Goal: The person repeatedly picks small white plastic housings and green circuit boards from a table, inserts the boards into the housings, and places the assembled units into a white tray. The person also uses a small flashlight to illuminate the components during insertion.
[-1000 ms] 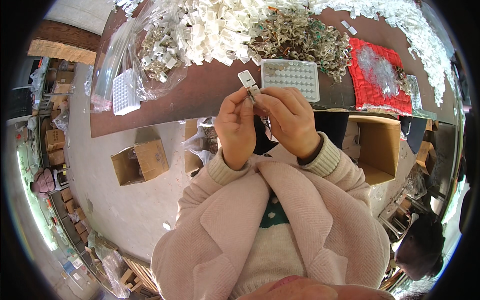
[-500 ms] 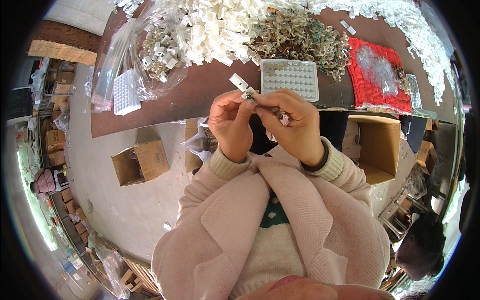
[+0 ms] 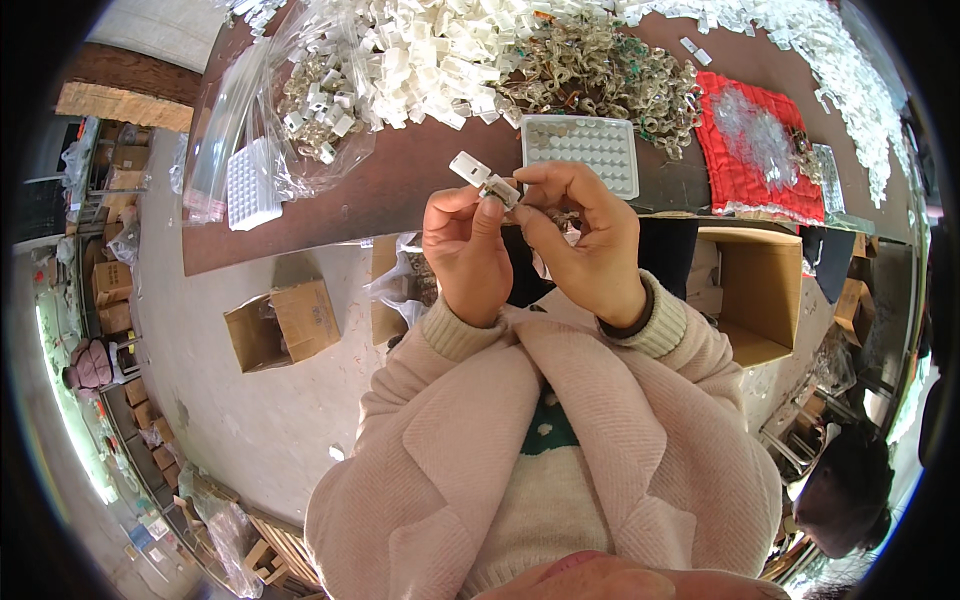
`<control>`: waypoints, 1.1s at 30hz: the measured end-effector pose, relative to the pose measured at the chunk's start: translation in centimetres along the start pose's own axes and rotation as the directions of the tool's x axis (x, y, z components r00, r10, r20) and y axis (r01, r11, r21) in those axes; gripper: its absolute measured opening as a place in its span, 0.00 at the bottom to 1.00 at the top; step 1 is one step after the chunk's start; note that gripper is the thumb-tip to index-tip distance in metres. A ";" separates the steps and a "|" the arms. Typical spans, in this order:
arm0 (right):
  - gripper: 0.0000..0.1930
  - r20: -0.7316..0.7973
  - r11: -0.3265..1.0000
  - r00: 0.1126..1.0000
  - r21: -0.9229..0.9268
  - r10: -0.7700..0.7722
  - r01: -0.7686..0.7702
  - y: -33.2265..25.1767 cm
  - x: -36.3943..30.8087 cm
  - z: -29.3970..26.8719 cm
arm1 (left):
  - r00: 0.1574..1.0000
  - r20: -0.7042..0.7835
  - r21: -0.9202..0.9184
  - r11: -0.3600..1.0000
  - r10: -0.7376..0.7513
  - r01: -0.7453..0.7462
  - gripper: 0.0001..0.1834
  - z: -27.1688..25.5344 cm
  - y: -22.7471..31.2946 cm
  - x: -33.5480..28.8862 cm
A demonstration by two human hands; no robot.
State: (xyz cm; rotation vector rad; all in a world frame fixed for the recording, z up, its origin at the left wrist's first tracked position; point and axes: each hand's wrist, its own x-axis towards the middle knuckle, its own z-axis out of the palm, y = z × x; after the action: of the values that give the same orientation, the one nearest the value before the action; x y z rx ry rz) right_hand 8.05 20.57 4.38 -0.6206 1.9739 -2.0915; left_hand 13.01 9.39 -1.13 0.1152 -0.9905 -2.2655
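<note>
Above the table's near edge, my left hand (image 3: 468,245) pinches a small white plastic housing (image 3: 470,168) between thumb and fingertips. The housing slants up to the left, with a slot in its face. At its lower right end sits a small clear and metallic piece (image 3: 502,190). My right hand (image 3: 585,235) is closed with thumb and forefinger at that end, touching the piece. Something small and clear shows under the right fingers, too hidden to name. Just beyond the right hand lies a clear tray of round discs (image 3: 580,150).
White housings (image 3: 440,60) are heaped at the back, beside a tangle of clear parts with wires (image 3: 610,85). To the right, a red cloth (image 3: 730,165) bears clear bits. At left lie a plastic bag (image 3: 235,120) and a white tray (image 3: 253,190). Cardboard boxes (image 3: 305,320) stand below.
The white housing has shifted slightly left and turned, showing more of the piece at its end. My right fingers have opened a little around that end.
</note>
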 end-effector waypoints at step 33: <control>0.13 0.215 0.556 0.724 -0.512 -0.656 0.655 1.4 1.0 -0.3 | 0.992 0.127 -0.119 0.993 -0.006 0.022 0.06 -1.6 -0.2 -0.2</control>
State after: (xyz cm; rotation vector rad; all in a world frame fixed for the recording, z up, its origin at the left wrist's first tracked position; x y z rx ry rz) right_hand 6.83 20.32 3.17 -1.7191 2.6665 -1.7400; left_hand 13.59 8.63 -2.42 -0.0744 -0.9165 -2.3631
